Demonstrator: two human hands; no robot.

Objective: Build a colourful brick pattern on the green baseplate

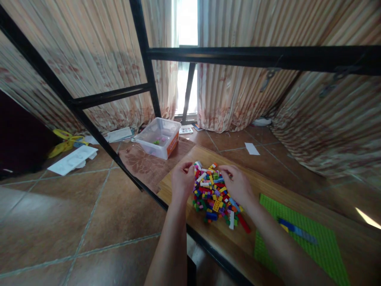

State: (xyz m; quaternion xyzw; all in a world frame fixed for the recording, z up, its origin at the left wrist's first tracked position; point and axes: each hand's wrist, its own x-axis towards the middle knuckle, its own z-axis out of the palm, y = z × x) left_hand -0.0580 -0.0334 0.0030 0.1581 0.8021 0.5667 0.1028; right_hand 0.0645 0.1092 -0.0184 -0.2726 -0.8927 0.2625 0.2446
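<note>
A heap of small toy building bricks (212, 192) in many colours lies on a wooden board. At the heap's left edge is my left hand (182, 182), its fingers curled together; a bit of red shows near the fingertips, but what they hold is unclear. My right hand (238, 184) reaches over the heap's right side with fingers bent inward, and whatever lies between them is too small to make out. To the right, partly under my right forearm, is a green baseplate (323, 238) with a row of joined blue and grey bricks (297, 230) on it.
A clear plastic box (157, 151) with a few bricks inside stands on a brown mat (133, 161) beyond the board (178, 190). Black metal bars (253, 55) cross in front of the curtains. White papers (71, 161) lie on the tiled floor.
</note>
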